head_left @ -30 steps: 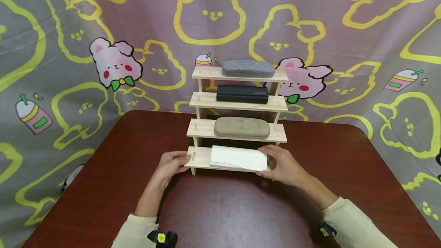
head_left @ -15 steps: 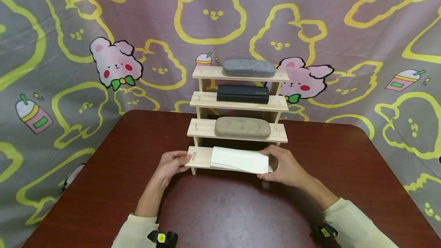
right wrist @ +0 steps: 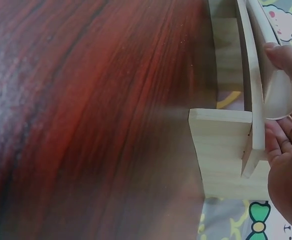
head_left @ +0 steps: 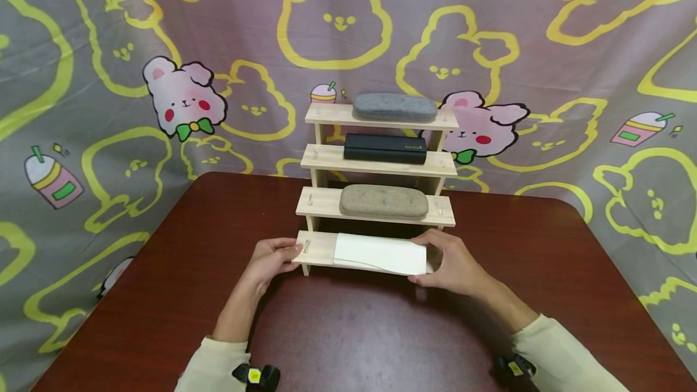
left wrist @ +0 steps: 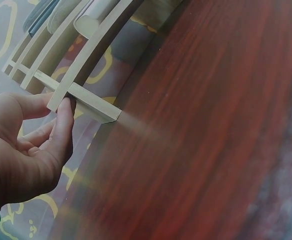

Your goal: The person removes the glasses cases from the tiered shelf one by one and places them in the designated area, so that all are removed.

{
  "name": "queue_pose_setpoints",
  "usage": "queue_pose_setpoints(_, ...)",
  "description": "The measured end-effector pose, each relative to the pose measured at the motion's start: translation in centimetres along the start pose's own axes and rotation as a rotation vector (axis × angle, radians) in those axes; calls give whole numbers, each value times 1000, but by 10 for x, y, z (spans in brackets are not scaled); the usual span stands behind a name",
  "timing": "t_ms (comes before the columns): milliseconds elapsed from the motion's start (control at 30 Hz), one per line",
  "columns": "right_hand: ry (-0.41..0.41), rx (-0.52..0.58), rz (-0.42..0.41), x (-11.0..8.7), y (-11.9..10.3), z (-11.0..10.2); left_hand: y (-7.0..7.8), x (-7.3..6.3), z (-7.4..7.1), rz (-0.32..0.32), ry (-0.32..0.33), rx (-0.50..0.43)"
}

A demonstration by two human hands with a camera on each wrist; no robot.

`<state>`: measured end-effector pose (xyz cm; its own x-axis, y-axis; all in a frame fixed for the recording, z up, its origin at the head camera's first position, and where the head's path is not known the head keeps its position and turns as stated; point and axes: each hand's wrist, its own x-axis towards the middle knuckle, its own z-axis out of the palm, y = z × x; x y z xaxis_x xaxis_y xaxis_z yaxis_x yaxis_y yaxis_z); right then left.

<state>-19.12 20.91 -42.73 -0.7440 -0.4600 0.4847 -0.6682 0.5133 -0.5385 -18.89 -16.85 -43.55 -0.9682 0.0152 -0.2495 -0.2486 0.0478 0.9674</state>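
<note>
A white glasses case (head_left: 378, 254) with a folding flap lies on the lowest shelf of a four-tier pale wooden stand (head_left: 316, 253). At the case's right end, my right hand (head_left: 451, 264) holds it between thumb and fingers. In the right wrist view, the thumb rests on the front of the case (right wrist: 278, 97) and the other fingers curl by its end. My left hand (head_left: 270, 260) pinches the left end of that same shelf. The left wrist view shows thumb and forefinger on either face of the board (left wrist: 81, 60).
On the shelves above sit a tan fabric glasses case (head_left: 383, 201), a black case (head_left: 385, 148) with small lettering and a grey felt case (head_left: 394, 107). The stand rests on a dark red-brown table (head_left: 354, 331). A patterned cloth (head_left: 239, 29) hangs behind it.
The white glasses case has shifted slightly right and toward the shelf's front edge, with my right hand on it. My left hand stays on the shelf end.
</note>
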Motion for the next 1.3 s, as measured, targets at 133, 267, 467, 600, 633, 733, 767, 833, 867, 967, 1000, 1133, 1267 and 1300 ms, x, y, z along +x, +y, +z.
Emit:
queue_pose_setpoints(133, 3, 8, -1, 0, 0, -2, 0, 1, 0, 8, 7, -7)
queue_pose_setpoints(267, 9, 16, 9, 1, -1, -5, 0, 1, 1, 9, 15, -16)
queue_pose_setpoints(467, 12, 9, 25, 1, -4, -10, -1, 0, 1, 27, 38, -29)
queue_pose_setpoints(600, 16, 31, 17, 1, -4, -13, -1, 0, 1, 24, 50, -39)
queue_pose_setpoints(633, 18, 38, 15, 1, -4, -14, -1, 0, 1, 22, 51, -40)
queue_pose_setpoints(733, 27, 46, 12, 1, -4, -16, -2, 1, 1, 22, 47, -38)
queue_pose_setpoints(767, 26, 46, 12, 1, -5, -17, -2, 2, 1, 23, 46, -38)
queue_pose_setpoints(833, 20, 37, 14, 1, -6, -19, -2, 2, 1, 25, 45, -38)
queue_pose_setpoints(867, 13, 34, 13, 1, -6, -20, -2, 3, 1, 25, 45, -38)
queue_pose_setpoints(967, -2, 9, -2, 2, -8, -27, -2, 3, 0, 25, 37, -39)
queue_pose_setpoints(1000, -5, -3, -5, 2, -9, -31, -2, 3, 1, 24, 33, -40)
queue_pose_setpoints(1133, -8, -48, -1, 4, -11, -44, -2, 2, 1, 24, 17, -39)
queue_pose_setpoints(1267, 7, -58, 8, 6, -13, -54, -2, 2, 0, 19, 25, -40)
queue_pose_setpoints(1300, 13, -56, 8, 6, -14, -56, -2, 2, -1, 18, 25, -39)
